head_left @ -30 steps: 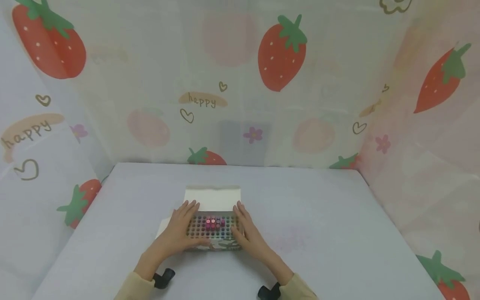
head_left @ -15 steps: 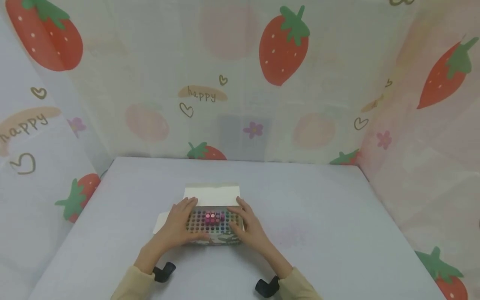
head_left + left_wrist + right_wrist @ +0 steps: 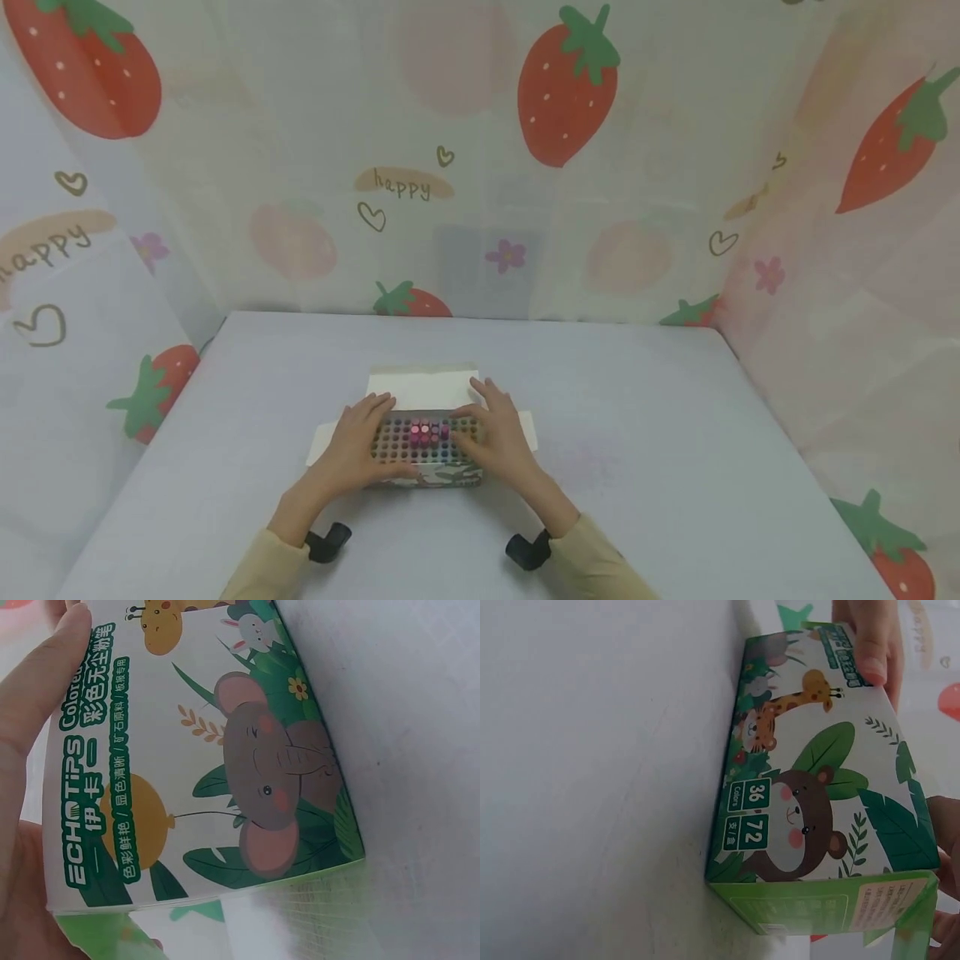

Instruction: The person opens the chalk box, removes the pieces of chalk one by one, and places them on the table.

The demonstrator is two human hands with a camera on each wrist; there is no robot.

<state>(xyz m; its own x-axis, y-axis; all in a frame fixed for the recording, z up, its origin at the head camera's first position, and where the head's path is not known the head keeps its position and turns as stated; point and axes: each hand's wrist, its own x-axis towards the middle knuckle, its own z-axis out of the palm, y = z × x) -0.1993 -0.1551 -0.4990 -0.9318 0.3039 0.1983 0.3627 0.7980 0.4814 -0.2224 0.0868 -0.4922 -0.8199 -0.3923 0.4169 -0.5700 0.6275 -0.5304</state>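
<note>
An opened box of coloured chalk (image 3: 452,476) stands in the middle front in the head view. Rows of round chalk ends fill its top, and several pink and purple chalk sticks (image 3: 425,432) poke up above the rest. My left hand (image 3: 354,447) grips the box's left end, thumb on the front face and fingers toward the back edge. Over the right end hovers my right hand (image 3: 507,443), fingers spread, its thumb and index near the raised sticks; contact cannot be told. In the right wrist view, the printed front (image 3: 787,817) shows animals.
The box's white lid (image 3: 423,390) lies folded back behind it. Side flaps stick out, the left flap (image 3: 323,440) and the right flap (image 3: 529,431). A white table (image 3: 637,467) surrounds the box, with strawberry-print sheeting (image 3: 637,167) behind and beside it.
My right hand has shifted from the box's right edge inward over the chalk, and the right flap now shows beside it. The left hand keeps its grip. The head view has tilted down slightly.
</note>
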